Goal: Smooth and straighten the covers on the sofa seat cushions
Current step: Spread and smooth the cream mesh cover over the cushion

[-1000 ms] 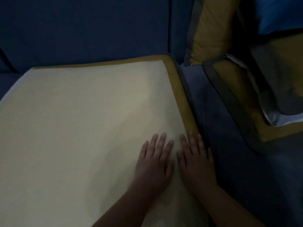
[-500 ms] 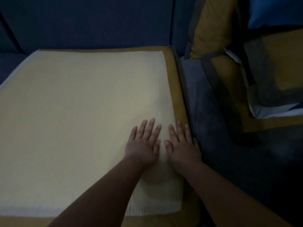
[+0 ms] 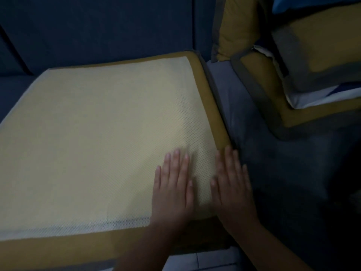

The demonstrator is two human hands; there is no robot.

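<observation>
A mustard seat cushion [image 3: 210, 98] lies on the dark blue sofa, its top covered by a pale cream mesh cover [image 3: 97, 137]. My left hand [image 3: 172, 189] rests flat on the cover near its front right corner, fingers together and pointing away from me. My right hand [image 3: 233, 184] lies flat beside it, a small gap apart, over the cover's right edge and the mustard border. Neither hand grips anything. The cover looks flat, with its whiter front hem showing along the front edge.
The dark blue sofa backrest [image 3: 101, 28] rises behind the cushion. To the right lies a grey-blue seat [image 3: 263, 145] with stacked mustard and grey cushions [image 3: 293, 61] and a white-and-blue cloth [image 3: 322, 96]. A pale tiled floor [image 3: 195, 261] shows below the front edge.
Both hands have slid back toward the front edge and moved apart, leaving a gap between them. The view has shifted, showing the cushion's front side and some floor.
</observation>
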